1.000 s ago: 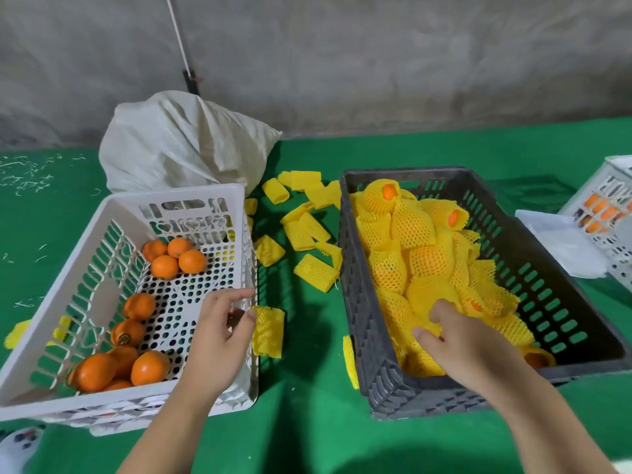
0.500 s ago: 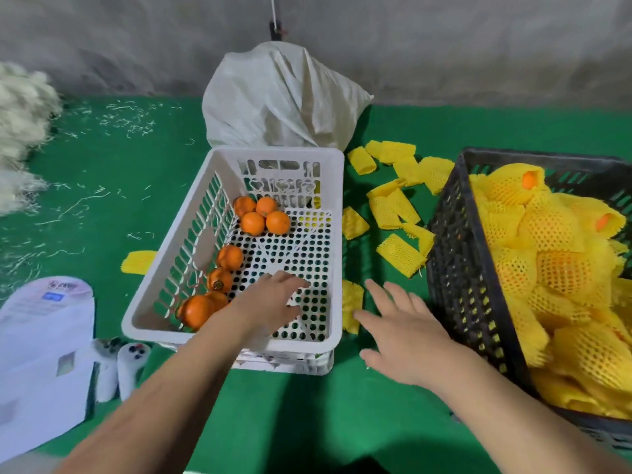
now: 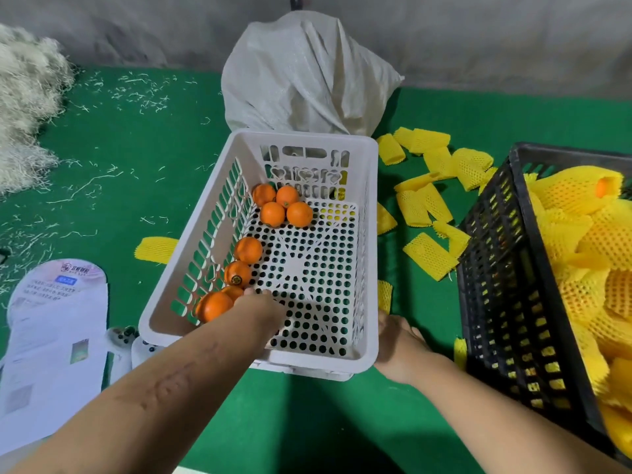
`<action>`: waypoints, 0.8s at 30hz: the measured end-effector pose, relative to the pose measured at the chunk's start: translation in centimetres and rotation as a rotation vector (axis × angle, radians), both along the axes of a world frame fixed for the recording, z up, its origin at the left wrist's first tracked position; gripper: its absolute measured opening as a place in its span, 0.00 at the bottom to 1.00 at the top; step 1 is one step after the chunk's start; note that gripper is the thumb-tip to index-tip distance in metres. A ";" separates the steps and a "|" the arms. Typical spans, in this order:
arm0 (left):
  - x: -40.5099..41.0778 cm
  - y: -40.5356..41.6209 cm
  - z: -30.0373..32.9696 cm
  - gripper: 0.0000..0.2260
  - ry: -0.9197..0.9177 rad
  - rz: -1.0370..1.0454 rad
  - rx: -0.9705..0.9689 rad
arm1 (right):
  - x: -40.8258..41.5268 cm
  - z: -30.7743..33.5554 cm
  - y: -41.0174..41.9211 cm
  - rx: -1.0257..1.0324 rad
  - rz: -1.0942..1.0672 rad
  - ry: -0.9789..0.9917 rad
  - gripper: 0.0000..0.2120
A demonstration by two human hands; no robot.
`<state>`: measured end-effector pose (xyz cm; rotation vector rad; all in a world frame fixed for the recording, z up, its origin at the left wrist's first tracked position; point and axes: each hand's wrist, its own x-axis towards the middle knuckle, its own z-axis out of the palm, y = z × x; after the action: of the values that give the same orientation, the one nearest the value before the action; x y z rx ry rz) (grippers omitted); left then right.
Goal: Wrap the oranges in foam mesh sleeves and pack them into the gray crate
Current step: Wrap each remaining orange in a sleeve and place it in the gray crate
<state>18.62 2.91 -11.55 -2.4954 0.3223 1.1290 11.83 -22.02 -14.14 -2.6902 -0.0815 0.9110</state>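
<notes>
Two bare forearms reach in from the near edge. The left hand (image 3: 261,302) is down inside the white perforated plastic basket (image 3: 371,254), fingertips at the nearest of the loose bare oranges (image 3: 213,306); whether the fingers have closed on one cannot be told, since the wrist hides them. The right hand (image 3: 398,340) sits just outside the basket's near right corner, by a flattened yellow foam mesh sleeve (image 3: 384,295) on the green felt table (image 3: 307,415); its fingers are hidden too, so its grip cannot be told. To do this step well, I would take the nearest orange cleanly with the left hand, pick up the sleeve by one open end with the right, and bring the two together over the table. The basket wall stands between both hands. More empty sleeves (image 3: 427,254) lie farther right, beside the dark gray slatted crate (image 3: 496,285), already heaped with wrapped oranges (image 3: 578,230). Beyond sit a white woven sack (image 3: 301,80), pale shredded fibre (image 3: 27,107), and printed white packaging (image 3: 54,336) at left.
</notes>
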 end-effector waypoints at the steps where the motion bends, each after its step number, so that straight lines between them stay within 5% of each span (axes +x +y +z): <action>1: -0.3 0.0 0.2 0.27 0.013 0.027 0.035 | -0.1 0.1 0.1 0.062 -0.072 -0.041 0.28; 6: -1.2 -0.5 0.7 0.18 0.034 -0.014 -0.074 | -1.1 0.9 -0.6 0.341 -0.395 -0.395 0.04; 10: -0.6 -0.5 1.2 0.19 0.129 0.079 -0.049 | -1.5 2.7 -0.8 0.614 -0.695 -0.542 0.12; 14: 0.1 -0.7 1.9 0.19 -0.004 0.009 -0.170 | -1.8 5.1 -1.0 0.781 -0.853 -0.544 0.17; 18: -0.4 -1.0 4.7 0.34 -0.180 0.332 -0.844 | -2.3 7.7 -1.7 0.839 -0.828 -0.663 0.06; 21: -2.8 -2.8 7.4 0.30 -0.235 0.535 -1.407 | -2.6 9.9 -1.2 0.878 -0.818 -0.751 0.07; 24: -5.7 -6.0 8.7 0.27 -0.157 0.645 -1.736 | -2.7 11.4 -0.1 0.888 -0.799 -0.858 0.10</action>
<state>12.90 -3.12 -2.87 -4.4319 0.6612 0.8921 9.15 -22.08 -2.70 -1.7845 0.3099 -0.4587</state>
